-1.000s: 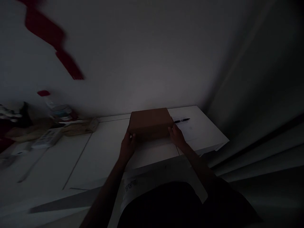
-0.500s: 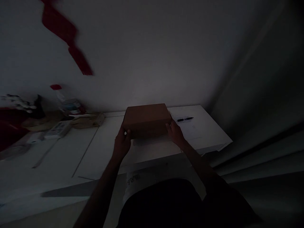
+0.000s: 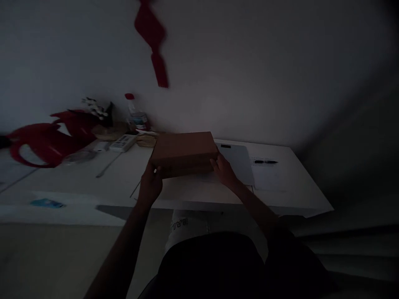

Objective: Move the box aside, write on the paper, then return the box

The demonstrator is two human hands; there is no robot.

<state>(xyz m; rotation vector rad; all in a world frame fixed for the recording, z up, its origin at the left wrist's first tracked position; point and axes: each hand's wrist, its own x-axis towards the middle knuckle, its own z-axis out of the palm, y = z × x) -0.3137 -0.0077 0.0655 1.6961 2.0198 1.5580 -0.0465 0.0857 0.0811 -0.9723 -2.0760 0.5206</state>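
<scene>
In a dim room, a person holds a closed-looking brown box [image 3: 186, 146] over a white worktop [image 3: 193, 194], before a pale wall. The left hand [image 3: 151, 185] clasps its near left corner and the right hand [image 3: 225, 170] its right end; each grip is spread only as wide as the box's edge, thumb on the near side. The step in hand looks like steadying or carrying the box; any shift would call for both hands moving together. Whether its underside touches anything is unclear. A flat grey panel [image 3: 238, 164] lies just right, then a pen [image 3: 266, 162].
</scene>
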